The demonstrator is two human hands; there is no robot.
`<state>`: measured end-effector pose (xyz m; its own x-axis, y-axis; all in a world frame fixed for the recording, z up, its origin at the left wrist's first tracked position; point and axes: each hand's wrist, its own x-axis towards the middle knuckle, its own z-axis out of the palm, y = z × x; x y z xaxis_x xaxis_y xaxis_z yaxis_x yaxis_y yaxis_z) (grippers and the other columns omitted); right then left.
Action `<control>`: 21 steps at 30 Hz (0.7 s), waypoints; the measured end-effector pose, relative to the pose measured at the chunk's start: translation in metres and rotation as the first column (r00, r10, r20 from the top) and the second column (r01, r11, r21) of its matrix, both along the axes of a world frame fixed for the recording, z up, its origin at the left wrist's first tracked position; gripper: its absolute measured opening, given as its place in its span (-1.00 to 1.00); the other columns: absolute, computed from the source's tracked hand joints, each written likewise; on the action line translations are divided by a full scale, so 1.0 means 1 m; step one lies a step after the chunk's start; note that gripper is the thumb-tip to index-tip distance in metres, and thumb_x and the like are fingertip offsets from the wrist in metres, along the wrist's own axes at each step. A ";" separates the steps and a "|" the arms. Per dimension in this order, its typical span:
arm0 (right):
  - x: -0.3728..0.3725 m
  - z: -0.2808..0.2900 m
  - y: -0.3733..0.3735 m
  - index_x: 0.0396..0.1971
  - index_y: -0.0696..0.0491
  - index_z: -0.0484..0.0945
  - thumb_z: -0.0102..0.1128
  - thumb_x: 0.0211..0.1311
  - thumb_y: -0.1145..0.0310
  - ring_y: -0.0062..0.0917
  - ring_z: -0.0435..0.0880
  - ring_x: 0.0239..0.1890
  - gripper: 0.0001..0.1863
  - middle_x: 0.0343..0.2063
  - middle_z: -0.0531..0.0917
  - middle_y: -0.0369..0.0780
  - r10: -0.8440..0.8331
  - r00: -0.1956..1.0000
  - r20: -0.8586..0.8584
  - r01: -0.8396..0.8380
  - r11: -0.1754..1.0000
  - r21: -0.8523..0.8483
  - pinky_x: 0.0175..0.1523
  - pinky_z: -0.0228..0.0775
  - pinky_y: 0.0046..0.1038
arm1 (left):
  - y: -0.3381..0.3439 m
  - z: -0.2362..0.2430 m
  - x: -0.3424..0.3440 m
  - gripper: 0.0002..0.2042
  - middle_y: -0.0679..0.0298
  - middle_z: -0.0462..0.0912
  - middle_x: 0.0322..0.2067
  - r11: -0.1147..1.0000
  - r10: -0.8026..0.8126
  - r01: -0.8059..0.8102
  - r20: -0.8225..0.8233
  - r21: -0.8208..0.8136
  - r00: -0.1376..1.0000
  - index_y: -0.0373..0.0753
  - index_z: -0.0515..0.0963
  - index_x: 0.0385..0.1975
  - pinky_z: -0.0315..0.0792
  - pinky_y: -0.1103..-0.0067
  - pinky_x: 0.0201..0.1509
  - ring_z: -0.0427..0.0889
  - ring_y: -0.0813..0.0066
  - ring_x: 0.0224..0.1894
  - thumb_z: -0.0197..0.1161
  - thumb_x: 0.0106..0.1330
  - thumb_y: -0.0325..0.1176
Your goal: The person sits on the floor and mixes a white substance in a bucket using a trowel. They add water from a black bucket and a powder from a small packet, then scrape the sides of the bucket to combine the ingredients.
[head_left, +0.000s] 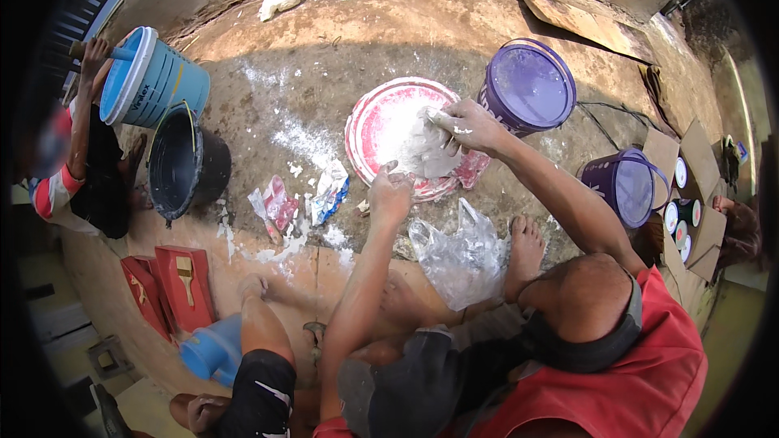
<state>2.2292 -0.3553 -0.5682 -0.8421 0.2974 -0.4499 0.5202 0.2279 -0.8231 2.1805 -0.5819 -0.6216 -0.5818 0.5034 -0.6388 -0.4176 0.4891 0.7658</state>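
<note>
Right fingers (452, 121) and left fingers (391, 181), apart or clamped I cannot tell, have a purple bucket (531, 85) rightward, a plastic bag (462, 258) nearer the body, lumpy greyish-white paste (441, 161) between them.

Sunlight strikes the far ground (438, 24) — shade nearer — edges bent and dark.

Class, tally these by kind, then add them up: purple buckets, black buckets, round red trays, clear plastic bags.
Purple buckets: 2
Black bucket: 1
Round red tray: 1
Clear plastic bag: 1
Total: 5
</note>
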 end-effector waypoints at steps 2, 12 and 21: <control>0.000 0.000 -0.002 -0.33 0.20 0.71 0.19 0.50 0.00 -0.59 0.71 -0.61 -0.51 -0.63 0.67 -0.24 -0.018 1.000 0.009 0.019 0.998 -0.052 -0.55 0.48 -0.53 | 0.009 -0.011 0.002 -0.65 -0.01 0.77 -0.19 0.998 -0.017 0.028 -0.205 0.049 0.979 -0.40 0.62 0.05 0.59 0.36 -0.03 0.74 0.16 -0.17 0.32 0.39 -0.30; 0.001 0.018 -0.002 -0.25 0.22 0.71 0.20 0.49 0.07 -0.63 0.70 -0.57 -0.56 -0.50 0.69 -0.24 -0.183 0.983 0.010 0.182 0.968 -0.173 -0.56 0.44 -0.58 | 0.015 -0.037 -0.001 -0.73 -0.10 0.75 -0.17 1.000 -0.013 -0.008 -0.655 -0.029 0.756 -0.39 0.63 -0.04 0.53 0.25 0.05 0.74 -0.04 -0.09 0.31 0.34 -0.38; 0.012 0.028 0.026 -0.32 0.29 0.72 0.25 0.43 0.14 -0.55 0.74 -0.57 -0.57 -0.54 0.74 -0.15 -0.136 0.991 0.003 0.135 0.987 0.089 -0.48 0.53 -0.46 | 0.006 0.030 -0.038 -0.79 -0.07 0.71 -0.26 0.997 -0.072 0.076 -0.710 -0.026 0.700 -0.38 0.60 -0.13 0.51 0.22 -0.05 0.71 -0.05 -0.19 0.29 0.43 -0.34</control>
